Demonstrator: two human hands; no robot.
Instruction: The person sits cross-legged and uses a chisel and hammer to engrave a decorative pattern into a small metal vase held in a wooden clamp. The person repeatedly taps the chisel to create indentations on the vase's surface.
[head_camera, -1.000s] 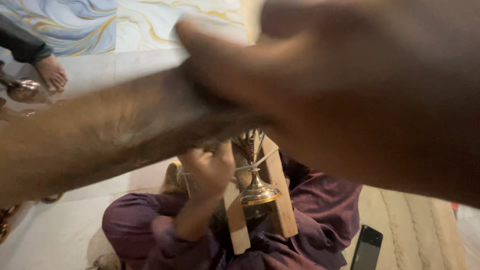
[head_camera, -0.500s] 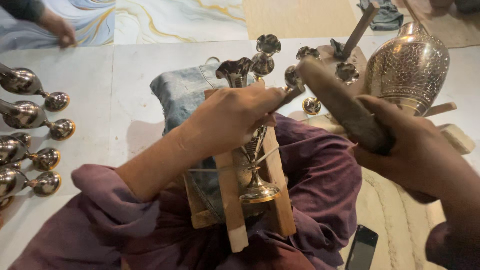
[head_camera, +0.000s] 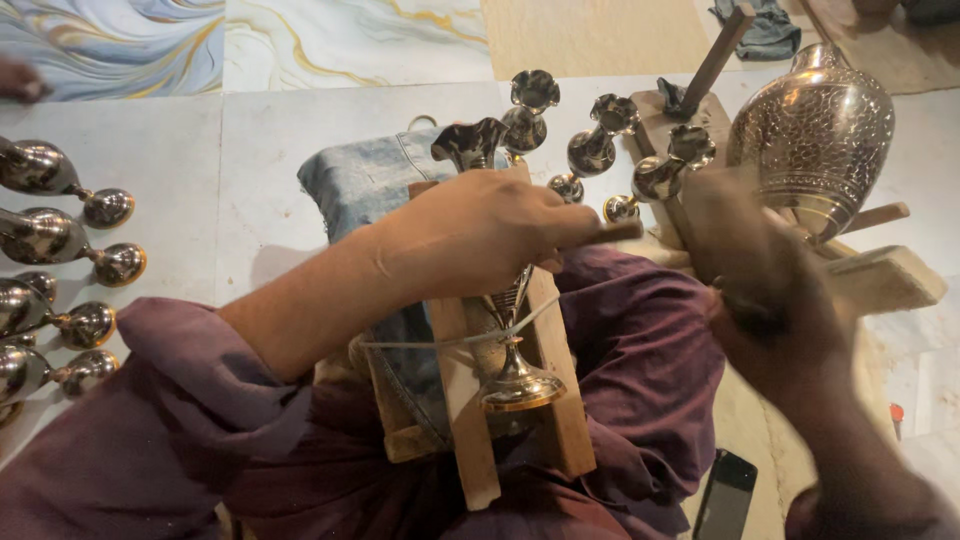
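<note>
L hand (head_camera: 480, 235) is clenched over the middle of a small brass vase (head_camera: 505, 300), pinning it down w/ a thin tool tip poking out past the fingers toward the right. The vase lies lengthwise in a wooden jig (head_camera: 470, 420) of two slats resting on the person's lap; its ruffled mouth (head_camera: 470, 143) sticks out above the knuckles, round foot (head_camera: 520, 385) toward the camera. A cord (head_camera: 450, 338) runs across the stem and slats. Folded denim cloth (head_camera: 365, 180) sits under the jig's far end.

R hand (head_camera: 765, 275) is motion-blurred, closed around a wooden mallet handle, just right of the vase; what exactly the grip encloses beyond that, can't tell.

Behind, on the floor: three more small flared vases (head_camera: 590, 140) lying near each other, a large engraved brass vase (head_camera: 815, 135) on a wooden stand (head_camera: 885, 275), and a stick (head_camera: 715, 55) leaning up. Far left, a row of rounded metal pieces (head_camera: 60, 260) lies on the pale floor. A dark phone (head_camera: 725, 495) lies by the right knee. Another person's hand (head_camera: 20, 78) shows at the top left edge, well apart.
</note>
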